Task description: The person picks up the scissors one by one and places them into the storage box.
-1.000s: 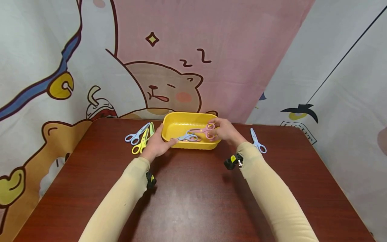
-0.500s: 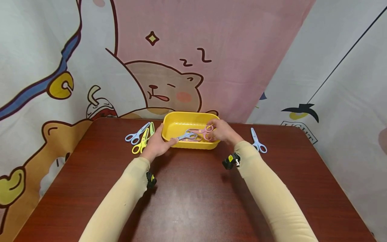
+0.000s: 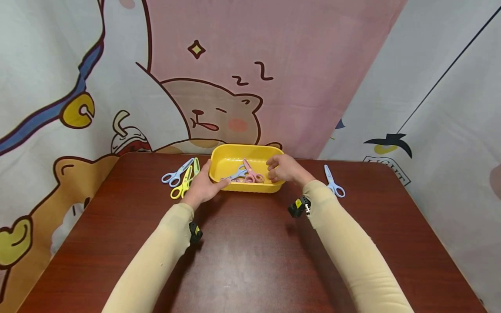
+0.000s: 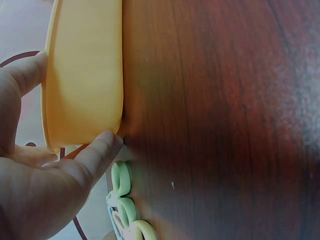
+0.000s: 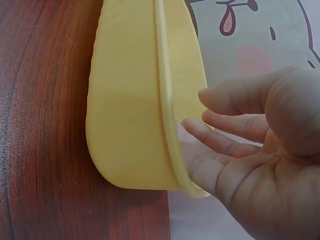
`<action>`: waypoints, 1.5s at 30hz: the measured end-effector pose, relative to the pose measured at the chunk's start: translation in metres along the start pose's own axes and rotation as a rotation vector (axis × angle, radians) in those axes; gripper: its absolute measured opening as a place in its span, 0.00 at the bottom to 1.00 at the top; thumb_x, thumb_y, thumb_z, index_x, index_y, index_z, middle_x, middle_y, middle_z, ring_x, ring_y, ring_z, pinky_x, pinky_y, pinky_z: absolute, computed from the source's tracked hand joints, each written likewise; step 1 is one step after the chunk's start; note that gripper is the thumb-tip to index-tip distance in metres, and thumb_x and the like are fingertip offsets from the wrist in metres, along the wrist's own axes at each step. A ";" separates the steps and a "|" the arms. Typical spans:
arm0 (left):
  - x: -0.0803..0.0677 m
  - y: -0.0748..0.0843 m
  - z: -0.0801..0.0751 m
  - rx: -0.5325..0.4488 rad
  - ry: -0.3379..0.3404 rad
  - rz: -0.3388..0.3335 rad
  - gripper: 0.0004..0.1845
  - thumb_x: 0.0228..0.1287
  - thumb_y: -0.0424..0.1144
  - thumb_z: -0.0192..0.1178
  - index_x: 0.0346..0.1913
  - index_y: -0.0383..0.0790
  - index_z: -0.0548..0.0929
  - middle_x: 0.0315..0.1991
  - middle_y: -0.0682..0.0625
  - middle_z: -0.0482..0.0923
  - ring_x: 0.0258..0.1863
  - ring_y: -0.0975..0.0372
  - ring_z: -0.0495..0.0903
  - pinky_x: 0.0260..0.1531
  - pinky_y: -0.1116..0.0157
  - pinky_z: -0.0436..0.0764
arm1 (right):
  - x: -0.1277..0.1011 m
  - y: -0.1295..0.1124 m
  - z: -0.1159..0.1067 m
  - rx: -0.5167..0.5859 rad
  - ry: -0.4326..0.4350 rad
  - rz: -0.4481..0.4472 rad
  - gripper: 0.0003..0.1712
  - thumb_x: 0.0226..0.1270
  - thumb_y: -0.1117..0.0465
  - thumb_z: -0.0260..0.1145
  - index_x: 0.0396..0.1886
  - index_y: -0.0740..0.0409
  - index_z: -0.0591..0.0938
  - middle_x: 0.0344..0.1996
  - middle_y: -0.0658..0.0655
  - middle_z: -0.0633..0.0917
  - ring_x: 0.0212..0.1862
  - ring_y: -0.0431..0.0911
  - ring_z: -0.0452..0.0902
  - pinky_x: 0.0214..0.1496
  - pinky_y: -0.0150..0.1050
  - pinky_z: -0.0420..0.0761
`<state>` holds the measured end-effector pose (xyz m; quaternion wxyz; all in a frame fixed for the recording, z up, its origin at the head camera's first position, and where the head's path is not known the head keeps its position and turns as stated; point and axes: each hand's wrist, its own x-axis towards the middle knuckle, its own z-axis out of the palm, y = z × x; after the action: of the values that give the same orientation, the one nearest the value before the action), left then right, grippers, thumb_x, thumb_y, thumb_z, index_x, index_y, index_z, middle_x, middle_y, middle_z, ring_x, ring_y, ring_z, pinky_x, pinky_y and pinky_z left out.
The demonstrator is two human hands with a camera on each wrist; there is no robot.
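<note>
A yellow plastic tray (image 3: 254, 188) stands near the table's far edge. My left hand (image 3: 201, 188) holds its left end, thumb at the front rim and fingers along the end wall; the left wrist view shows the fingertips (image 4: 104, 140) low against that wall. At the opposite end, my right hand (image 3: 288, 168) hovers over the rim with fingers relaxed and nothing between them. In the right wrist view some fingers dip behind the tray's rim (image 5: 167, 95). Pink scissors (image 3: 256, 177) lie inside, crossing blue scissors (image 3: 237, 174); more pink shows beneath.
Left of the tray lie blue scissors (image 3: 174, 177), yellow scissors (image 3: 181, 189) and green scissors (image 3: 196, 166), partly behind the left hand. Another blue pair of scissors (image 3: 334, 184) lies to the right. A printed cloth (image 3: 313, 65) hangs behind the table (image 3: 242, 261).
My right hand has let go of the pink scissors, which now lie in the tray, turned with blades pointing toward the back. The left hand has stayed at the tray's end.
</note>
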<state>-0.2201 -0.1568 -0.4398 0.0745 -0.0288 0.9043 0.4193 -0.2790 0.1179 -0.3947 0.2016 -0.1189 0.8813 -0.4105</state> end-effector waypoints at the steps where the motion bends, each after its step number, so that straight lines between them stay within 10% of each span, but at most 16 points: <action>1: 0.000 0.000 0.000 -0.001 -0.001 -0.001 0.56 0.68 0.55 0.66 0.84 0.38 0.42 0.83 0.40 0.48 0.80 0.46 0.55 0.78 0.47 0.57 | -0.001 -0.001 -0.001 -0.007 -0.002 0.005 0.27 0.65 0.76 0.64 0.64 0.79 0.73 0.56 0.75 0.80 0.38 0.54 0.87 0.45 0.42 0.89; 45: -0.001 0.002 -0.002 0.009 -0.014 -0.014 0.56 0.69 0.56 0.65 0.84 0.39 0.41 0.84 0.40 0.47 0.81 0.46 0.53 0.78 0.47 0.56 | -0.035 0.017 -0.037 0.161 0.085 -0.027 0.25 0.72 0.71 0.63 0.68 0.69 0.75 0.61 0.75 0.78 0.54 0.66 0.83 0.53 0.49 0.87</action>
<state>-0.2194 -0.1572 -0.4365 0.0836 -0.0317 0.9055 0.4148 -0.2649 0.1666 -0.3774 0.1672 -0.0968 0.8516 -0.4873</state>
